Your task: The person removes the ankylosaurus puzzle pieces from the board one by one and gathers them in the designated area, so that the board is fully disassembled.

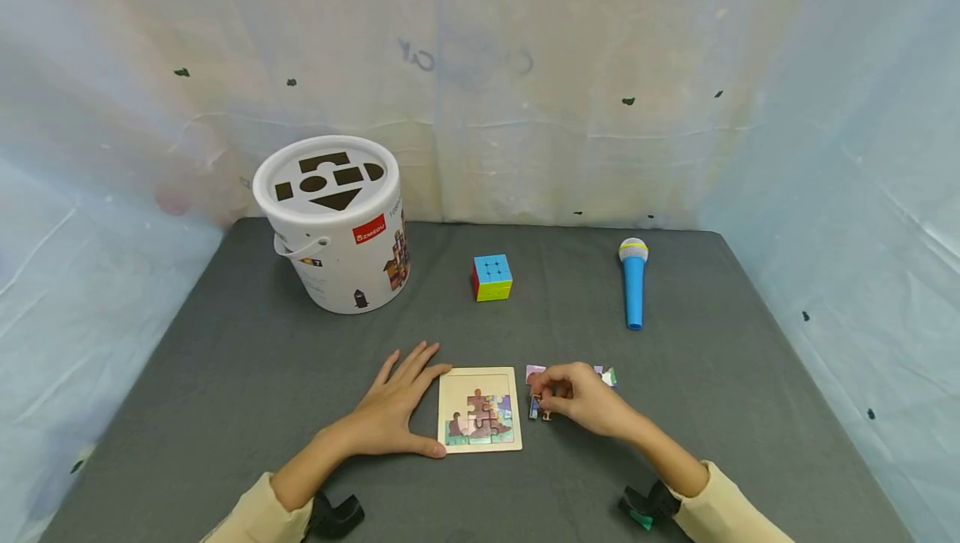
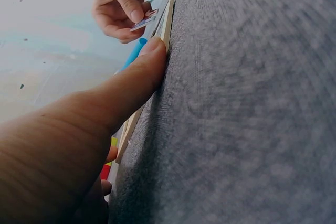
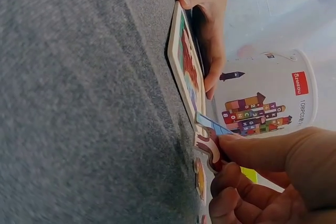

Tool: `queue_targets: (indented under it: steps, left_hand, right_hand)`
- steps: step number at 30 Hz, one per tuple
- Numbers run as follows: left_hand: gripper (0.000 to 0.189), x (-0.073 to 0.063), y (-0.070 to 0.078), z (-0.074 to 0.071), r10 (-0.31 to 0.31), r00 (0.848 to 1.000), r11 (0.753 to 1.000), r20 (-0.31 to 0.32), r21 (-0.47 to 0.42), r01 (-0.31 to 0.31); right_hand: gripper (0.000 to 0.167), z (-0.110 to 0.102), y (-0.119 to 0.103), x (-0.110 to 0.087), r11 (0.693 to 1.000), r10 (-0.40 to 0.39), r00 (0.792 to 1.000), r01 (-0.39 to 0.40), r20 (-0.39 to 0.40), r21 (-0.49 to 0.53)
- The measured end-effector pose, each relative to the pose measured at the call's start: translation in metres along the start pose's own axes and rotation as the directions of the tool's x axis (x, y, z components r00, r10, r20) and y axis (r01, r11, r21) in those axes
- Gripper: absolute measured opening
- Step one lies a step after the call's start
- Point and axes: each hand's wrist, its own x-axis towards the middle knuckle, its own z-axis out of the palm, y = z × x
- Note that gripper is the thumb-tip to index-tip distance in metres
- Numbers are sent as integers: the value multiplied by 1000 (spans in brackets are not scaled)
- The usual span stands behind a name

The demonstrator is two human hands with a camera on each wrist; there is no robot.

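Observation:
A wooden tray puzzle [image 1: 474,381] lies on the grey cloth, its lower part filled with joined pieces [image 1: 480,424]. My left hand [image 1: 392,416] is spread at the tray's left side, thumb and index finger touching its edge. To the right of the tray, my right hand [image 1: 588,399] pinches a jigsaw piece [image 2: 143,23] between thumb and fingers. In the right wrist view, a blue part [image 3: 212,123] and a brown-and-white part [image 3: 207,144] show at the fingertips; whether they are one piece cannot be told. Loose jigsaw pieces [image 1: 608,377] lie around that hand, partly hidden by it.
A white lidded bucket [image 1: 333,234] with shape holes stands at the back left. Behind the tray sits a puzzle cube [image 1: 492,278]. A blue toy microphone [image 1: 633,284] lies at the back right. Plastic sheeting [image 1: 480,84] hangs around the table's back and sides.

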Motion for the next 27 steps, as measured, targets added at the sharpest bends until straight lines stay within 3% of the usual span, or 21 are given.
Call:
queue_targets:
  steps: [15,27]
  left_hand:
    - [110,-1,1,0,-1,1000,1000,-2,-7,1]
    - [111,0,-1,1,4,1000,1000,-5,-9,-4]
  right_hand:
    - [10,7,5,1,999,-1,1000,1,9,-41]
    - [13,11,2,0,974,-43,999,35,-30,-225]
